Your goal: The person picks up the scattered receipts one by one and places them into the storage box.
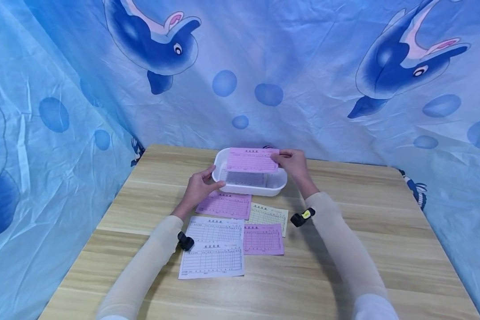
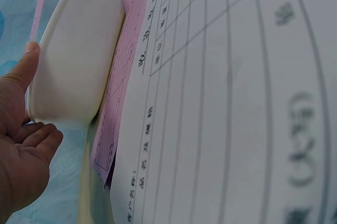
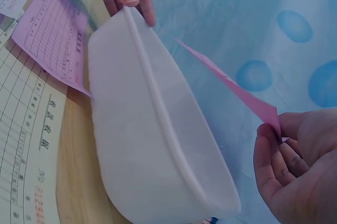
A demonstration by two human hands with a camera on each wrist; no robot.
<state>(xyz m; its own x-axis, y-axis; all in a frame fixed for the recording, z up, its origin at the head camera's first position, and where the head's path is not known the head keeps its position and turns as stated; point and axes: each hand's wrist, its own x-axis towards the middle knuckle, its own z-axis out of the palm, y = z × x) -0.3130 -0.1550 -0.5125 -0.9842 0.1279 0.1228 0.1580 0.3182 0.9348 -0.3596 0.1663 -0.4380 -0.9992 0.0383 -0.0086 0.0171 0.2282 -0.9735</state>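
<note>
Being edge-pinched by right hand point(image 1: 296, 163), pink slip point(image 1: 250, 160) is being held left of that grip, over white tray point(image 1: 260, 191); tray is being gripped by left hand point(image 1: 197, 188); ideally, sag is being avoided.

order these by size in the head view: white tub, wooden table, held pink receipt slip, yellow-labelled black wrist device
Largest to smallest:
wooden table
white tub
held pink receipt slip
yellow-labelled black wrist device
</note>
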